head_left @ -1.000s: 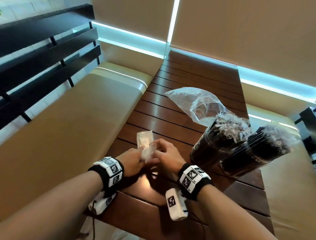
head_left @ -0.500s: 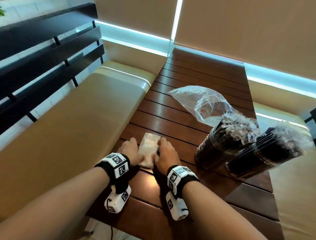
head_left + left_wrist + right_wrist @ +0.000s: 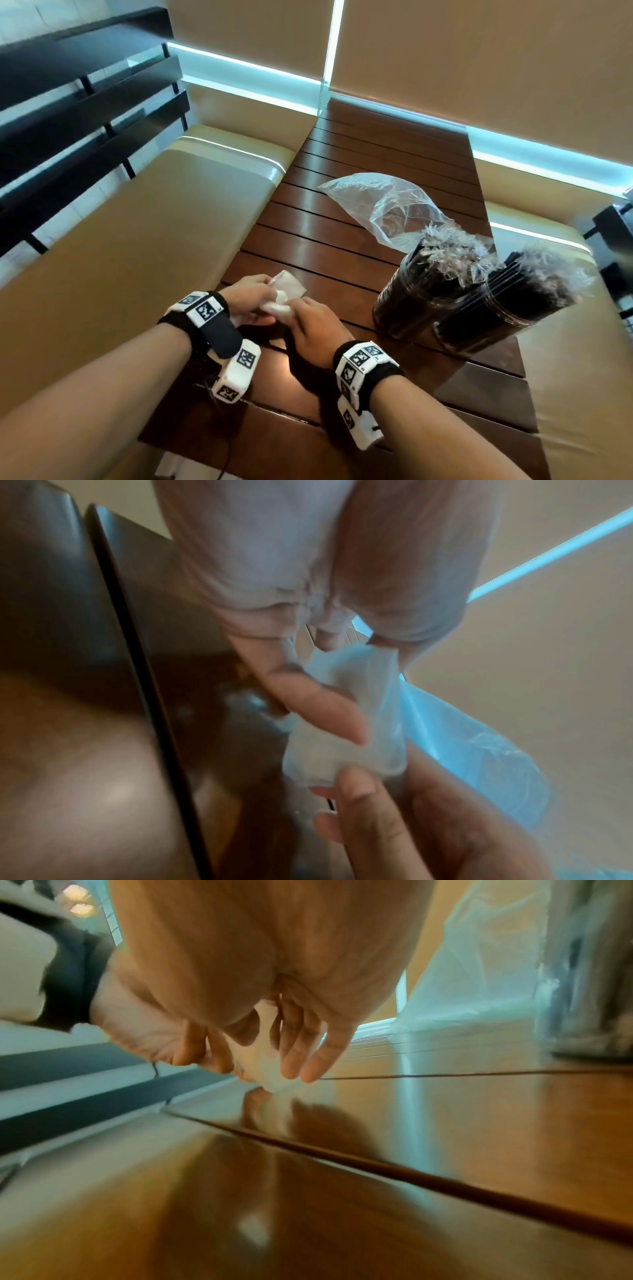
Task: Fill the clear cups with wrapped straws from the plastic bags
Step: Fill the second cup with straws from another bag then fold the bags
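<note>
Both hands, left hand (image 3: 251, 298) and right hand (image 3: 313, 327), fingers curled, pinching folded plastic bag (image 3: 282, 296) between them (above table (image 3: 342, 240)).

Left hand (image 3: 251, 297) and right hand (image 3: 313, 323) meet low together, fingers curled, pinching.

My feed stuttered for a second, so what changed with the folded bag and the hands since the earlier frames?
Half a second ago both hands pressed the folded plastic bag flat on the table. Now the left hand and right hand have lifted it and pinch it between them, bunching it up. The two cups of straws and the open empty bag stayed where they were.
</note>
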A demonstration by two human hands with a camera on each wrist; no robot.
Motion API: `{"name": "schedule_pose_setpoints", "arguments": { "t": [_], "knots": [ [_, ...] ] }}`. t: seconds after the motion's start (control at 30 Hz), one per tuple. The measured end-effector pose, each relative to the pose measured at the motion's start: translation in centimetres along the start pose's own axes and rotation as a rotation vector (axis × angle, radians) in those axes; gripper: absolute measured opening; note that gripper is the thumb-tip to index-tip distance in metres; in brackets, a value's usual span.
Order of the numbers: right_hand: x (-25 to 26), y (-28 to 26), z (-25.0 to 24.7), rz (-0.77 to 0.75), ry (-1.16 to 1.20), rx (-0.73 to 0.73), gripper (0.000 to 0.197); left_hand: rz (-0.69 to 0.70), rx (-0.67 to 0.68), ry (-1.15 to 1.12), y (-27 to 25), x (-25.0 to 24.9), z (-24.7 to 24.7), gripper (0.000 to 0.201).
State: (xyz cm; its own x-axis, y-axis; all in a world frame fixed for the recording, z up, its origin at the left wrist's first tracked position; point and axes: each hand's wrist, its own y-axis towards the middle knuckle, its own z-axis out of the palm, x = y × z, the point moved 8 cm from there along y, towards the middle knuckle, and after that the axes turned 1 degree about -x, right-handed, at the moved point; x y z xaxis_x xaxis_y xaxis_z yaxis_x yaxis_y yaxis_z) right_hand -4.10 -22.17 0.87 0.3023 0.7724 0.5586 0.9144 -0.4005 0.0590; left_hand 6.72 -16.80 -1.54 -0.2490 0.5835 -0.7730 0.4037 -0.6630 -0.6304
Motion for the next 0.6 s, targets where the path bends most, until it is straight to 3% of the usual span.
{"name": "schedule_pose_setpoints", "arguments": {
  "t": [0.1, 0.17, 0.27, 0.37, 0.5, 0.53, 0.6],
  "knots": [
    [-1.2, 0.7, -2.6, 0.163, 0.183, -0.191, 0.020, 0.079, -0.036, -0.177, -0.3, -1.3, -0.1, 0.016],
    [-2.3, 1.0, -3.8, 0.284, 0.264, -0.281, 0.026, 0.094, 0.009, -0.280, -0.7, -1.8, 0.6, 0.011],
    [-4.1, 1.5, -3.4, 0.470, 0.452, -0.285, 0.028, 0.152, 0.100, -0.321, -0.8, -2.3, 1.5, 0.045],
    [-4.7, 0.8, -2.7, 0.636, 0.779, -0.254, 0.023, 0.240, 0.166, -0.268, -1.1, -3.7, 2.1, 0.046],
    [-4.9, -0.3, -2.9, 0.648, 1.100, -0.276, 0.022, 0.268, 0.180, -0.087, -0.8, -6.0, 2.2, 0.029],
    [-5.1, -0.6, -2.9, 0.679, 1.097, -0.289, 0.024, 0.281, 0.185, 0.039, -0.5, -6.7, 2.3, 0.027],
    [-5.7, -1.1, -2.8, 0.737, 0.964, -0.298, 0.027, 0.397, 0.078, 0.604, -0.2, -9.0, 2.4, 0.027]
  ]
}}
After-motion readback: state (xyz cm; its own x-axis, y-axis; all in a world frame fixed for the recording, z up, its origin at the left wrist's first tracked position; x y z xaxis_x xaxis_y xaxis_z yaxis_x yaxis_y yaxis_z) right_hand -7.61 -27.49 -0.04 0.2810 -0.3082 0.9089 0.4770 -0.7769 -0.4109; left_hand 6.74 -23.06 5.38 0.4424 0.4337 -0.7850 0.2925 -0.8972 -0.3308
